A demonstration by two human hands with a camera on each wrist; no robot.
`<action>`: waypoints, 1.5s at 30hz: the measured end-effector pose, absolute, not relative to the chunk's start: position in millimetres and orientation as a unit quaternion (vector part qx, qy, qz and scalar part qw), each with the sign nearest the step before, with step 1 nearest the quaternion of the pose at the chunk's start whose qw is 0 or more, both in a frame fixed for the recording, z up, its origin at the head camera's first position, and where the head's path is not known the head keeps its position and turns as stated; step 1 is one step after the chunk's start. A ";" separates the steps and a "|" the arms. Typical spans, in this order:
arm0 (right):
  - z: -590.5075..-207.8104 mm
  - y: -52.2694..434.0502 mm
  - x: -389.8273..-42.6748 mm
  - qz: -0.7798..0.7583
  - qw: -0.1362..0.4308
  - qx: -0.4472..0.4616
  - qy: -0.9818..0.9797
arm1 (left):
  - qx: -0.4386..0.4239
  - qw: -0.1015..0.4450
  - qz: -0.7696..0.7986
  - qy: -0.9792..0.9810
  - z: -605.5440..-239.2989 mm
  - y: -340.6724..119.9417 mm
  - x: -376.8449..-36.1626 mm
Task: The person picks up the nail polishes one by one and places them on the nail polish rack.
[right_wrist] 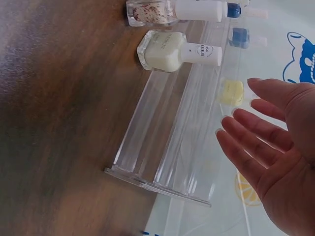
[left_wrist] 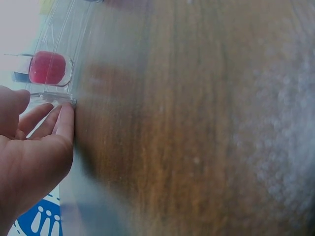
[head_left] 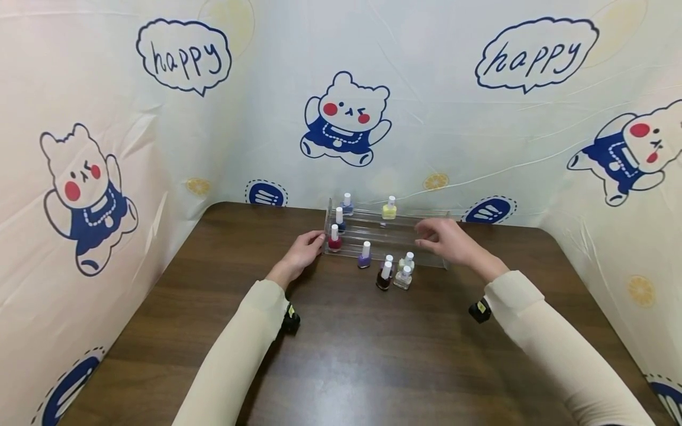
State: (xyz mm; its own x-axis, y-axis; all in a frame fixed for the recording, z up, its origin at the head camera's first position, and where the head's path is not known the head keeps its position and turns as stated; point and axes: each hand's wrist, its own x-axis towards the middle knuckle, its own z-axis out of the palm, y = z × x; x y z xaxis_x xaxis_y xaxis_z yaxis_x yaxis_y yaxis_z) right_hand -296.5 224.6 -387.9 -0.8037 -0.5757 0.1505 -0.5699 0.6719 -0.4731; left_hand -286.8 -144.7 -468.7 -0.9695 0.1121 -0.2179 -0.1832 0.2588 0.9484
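A clear stepped nail polish rack [head_left: 391, 235] stands at the back of the table. My left hand [head_left: 305, 251] is at its left end panel, fingertips touching it, thumb apart in the left wrist view. My right hand [head_left: 444, 238] hovers over the rack's right part with fingers extended, holding nothing. On the rack's left side are a red bottle [head_left: 334, 241], a dark blue bottle [head_left: 340, 223] and a lighter blue bottle [head_left: 347, 207]. A yellow bottle [head_left: 389, 210] sits on the top step. Before the rack stand a purple bottle [head_left: 364, 259] and a cluster including a dark bottle [head_left: 383, 279].
In that cluster are a speckled clear bottle [right_wrist: 152, 12] and a pale cream bottle [right_wrist: 165, 50]; another purple one is partly hidden. The brown wooden table [head_left: 341, 349] spreads toward me. A printed cloth [head_left: 426, 71] hangs behind the rack and along both sides.
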 end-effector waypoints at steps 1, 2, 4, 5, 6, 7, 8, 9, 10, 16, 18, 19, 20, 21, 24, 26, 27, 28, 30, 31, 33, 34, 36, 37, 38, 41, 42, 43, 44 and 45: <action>-388.6 224.5 -295.6 -0.258 0.008 -0.314 0.914 | -0.024 0.122 0.608 0.784 -468.7 -144.9 -286.6; -389.5 224.3 -294.7 -0.258 0.009 -0.316 0.913 | -0.022 0.121 0.609 0.784 -468.9 -145.2 -286.8; -390.8 223.7 -292.6 -0.256 0.009 -0.319 0.912 | -0.020 0.120 0.608 0.785 -469.0 -145.5 -286.9; -392.0 223.6 -292.1 -0.256 0.009 -0.322 0.912 | -0.020 0.119 0.607 0.786 -468.9 -145.6 -286.8; -393.2 223.7 -291.2 -0.257 0.008 -0.326 0.910 | -0.019 0.119 0.607 0.786 -468.8 -145.6 -286.6; -394.3 223.6 -290.4 -0.258 0.006 -0.331 0.908 | -0.020 0.118 0.606 0.786 -468.6 -145.7 -286.5; -395.4 223.2 -289.7 -0.259 0.006 -0.332 0.907 | -0.020 0.118 0.606 0.786 -468.4 -145.7 -286.5; -396.3 222.8 -289.1 -0.259 0.007 -0.334 0.906 | -0.019 0.118 0.605 0.787 -468.4 -145.8 -286.4; -397.4 222.5 -288.6 -0.259 0.009 -0.334 0.906 | -0.020 0.118 0.606 0.787 -468.3 -145.8 -286.5; -402.5 218.9 -285.1 -0.259 0.015 -0.328 0.908 | -0.019 0.117 0.605 0.788 -468.4 -145.8 -288.3; -404.9 217.6 -284.2 -0.259 0.016 -0.330 0.908 | -0.020 0.117 0.605 0.787 -468.5 -145.7 -288.9; -406.2 217.2 -283.8 -0.260 0.018 -0.332 0.907 | -0.020 0.118 0.606 0.787 -468.6 -145.6 -288.9; -407.5 216.7 -283.2 -0.260 0.018 -0.332 0.907 | -0.021 0.118 0.606 0.786 -468.6 -145.6 -288.9; -409.0 216.3 -282.9 -0.261 0.019 -0.332 0.906 | -0.021 0.118 0.606 0.786 -468.7 -145.5 -288.8; -413.1 214.8 -281.3 -0.266 0.023 -0.333 0.904 | -0.023 0.121 0.608 0.784 -468.6 -145.4 -287.9; -415.6 213.7 -279.9 -0.266 0.023 -0.332 0.905 | -0.022 0.122 0.609 0.784 -468.5 -145.0 -287.2; -416.6 213.1 -279.3 -0.267 0.022 -0.332 0.904 | -0.021 0.122 0.609 0.783 -468.5 -144.8 -287.0; -417.6 212.6 -278.5 -0.267 0.021 -0.332 0.905 | -0.022 0.123 0.611 0.782 -468.4 -144.5 -286.9; -419.4 211.7 -277.3 -0.266 0.014 -0.332 0.905 | -0.021 0.124 0.610 0.782 -468.7 -144.1 -286.7; -420.1 211.3 -276.8 -0.266 0.011 -0.334 0.904 | -0.021 0.124 0.610 0.782 -468.9 -143.9 -286.8; -421.2 210.7 -275.6 -0.269 0.005 -0.334 0.903 | -0.022 0.124 0.610 0.782 -469.0 -143.6 -286.7; -421.7 210.5 -275.1 -0.272 0.002 -0.335 0.902 | -0.022 0.125 0.609 0.783 -469.1 -143.5 -286.6; -422.5 210.1 -274.3 -0.275 -0.002 -0.335 0.901 | -0.021 0.124 0.609 0.783 -468.7 -143.4 -286.3; -422.9 209.9 -273.9 -0.276 -0.003 -0.335 0.901 | -0.022 0.124 0.610 0.783 -468.2 -143.2 -286.0; -423.4 209.6 -273.7 -0.277 -0.003 -0.333 0.901 | -0.023 0.123 0.609 0.783 -467.7 -143.1 -285.7; -425.0 209.2 -273.6 -0.274 -0.005 -0.330 0.903 | -0.023 0.122 0.610 0.783 -467.1 -143.2 -285.0; -425.3 208.9 -273.5 -0.273 -0.005 -0.328 0.904 | -0.024 0.121 0.609 0.783 -467.2 -143.2 -284.8; -425.7 208.9 -273.5 -0.273 -0.006 -0.328 0.904 | -0.025 0.121 0.609 0.784 -467.2 -143.2 -284.6; -426.0 208.7 -273.3 -0.273 -0.006 -0.327 0.905 | -0.025 0.121 0.608 0.784 -467.3 -143.2 -284.4; -426.3 208.6 -273.1 -0.272 -0.009 -0.328 0.905 | -0.024 0.120 0.609 0.784 -467.5 -143.2 -284.3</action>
